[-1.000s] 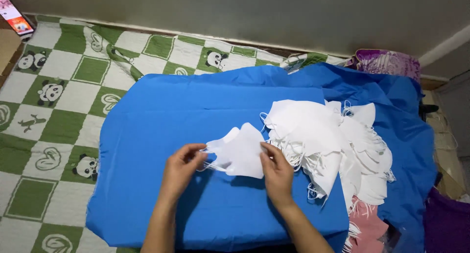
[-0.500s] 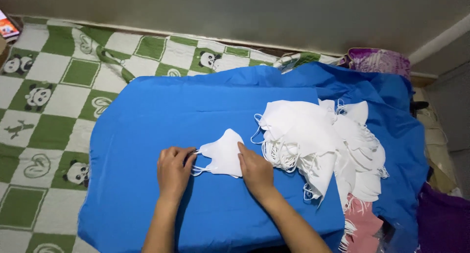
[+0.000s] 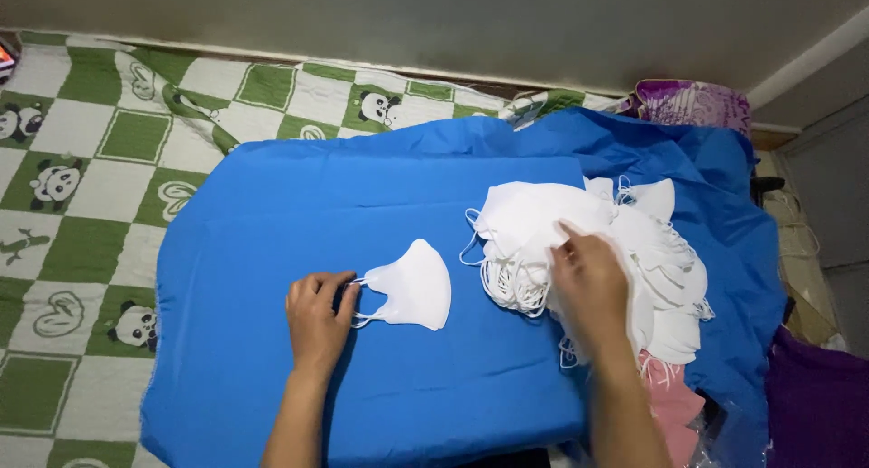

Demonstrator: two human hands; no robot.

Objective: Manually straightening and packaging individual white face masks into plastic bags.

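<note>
A single folded white face mask (image 3: pixel 414 287) lies flat on the blue cloth (image 3: pixel 362 205). My left hand (image 3: pixel 317 319) rests beside it, fingertips on its ear loops. My right hand (image 3: pixel 588 287) lies on the pile of white masks (image 3: pixel 606 242) to the right, fingers touching the top mask; I cannot tell whether it grips one. The pile spreads in a loose fan with ear loops hanging out.
The blue cloth covers a green and white checked panda-print blanket (image 3: pixel 81 187). A pink cloth (image 3: pixel 674 405) pokes out under the pile. Purple fabric (image 3: pixel 819 396) lies at the right edge; patterned purple fabric (image 3: pixel 692 101) and a grey wall are at the back.
Both hands were pressing the single mask flat. My right hand has now left it and moved right onto the pile. My left hand has slid to the mask's ear loops.
</note>
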